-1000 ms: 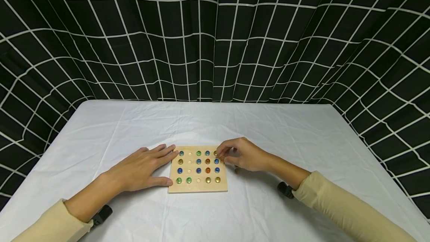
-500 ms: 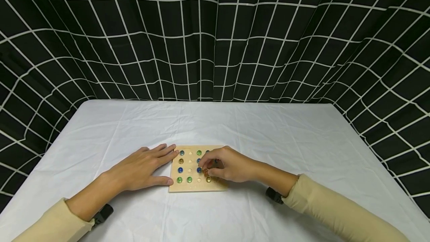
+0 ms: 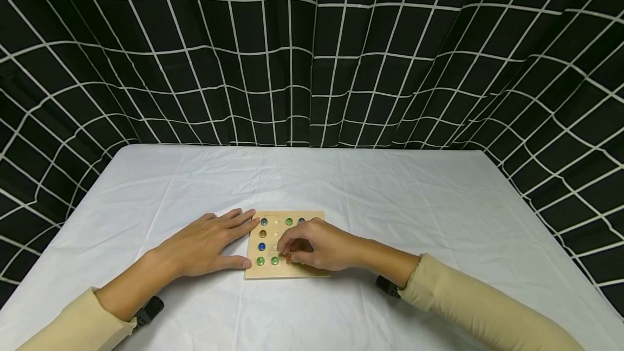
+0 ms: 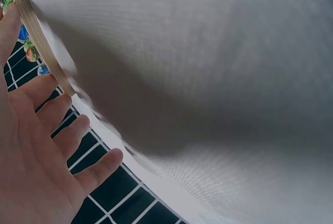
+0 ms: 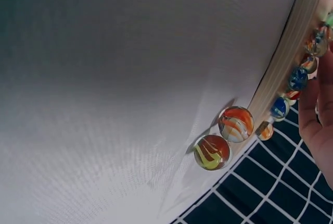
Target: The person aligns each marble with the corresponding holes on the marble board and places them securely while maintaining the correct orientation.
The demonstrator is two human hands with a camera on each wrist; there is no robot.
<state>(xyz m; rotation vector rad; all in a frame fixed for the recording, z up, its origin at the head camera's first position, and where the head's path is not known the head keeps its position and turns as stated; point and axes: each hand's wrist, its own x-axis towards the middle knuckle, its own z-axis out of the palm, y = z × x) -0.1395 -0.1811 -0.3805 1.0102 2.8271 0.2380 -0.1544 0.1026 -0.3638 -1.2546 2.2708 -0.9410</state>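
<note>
A light wooden board point(image 3: 268, 272) lies on the white cloth, with glass marbles sitting in rows of shallow hollows. My left hand point(image 3: 209, 245) rests at its left edge, fingers extended, thumb and fingertips touching the board. Over the front row, my right hand point(image 3: 324, 245) pinches an orange-red marble point(image 3: 288, 258) between thumb and fingers, at the third hollow from the left. Left of it sit a green marble point(image 3: 275, 260) and, in the row behind, a blue marble point(image 3: 261, 246). Several bare hollows show in the second column. My right hand hides most of the board's right side.
Two loose marbles, one orange and white point(image 5: 236, 124) and one red and yellow point(image 5: 212, 152), lie on the cloth beside the board in the right wrist view. A black curtain with white grid lines point(image 3: 312, 69) stands behind the table point(image 3: 414, 194).
My right hand has carried the orange-red marble from the board's right edge leftward and toward the front row's third hollow. My left hand has stayed in place.
</note>
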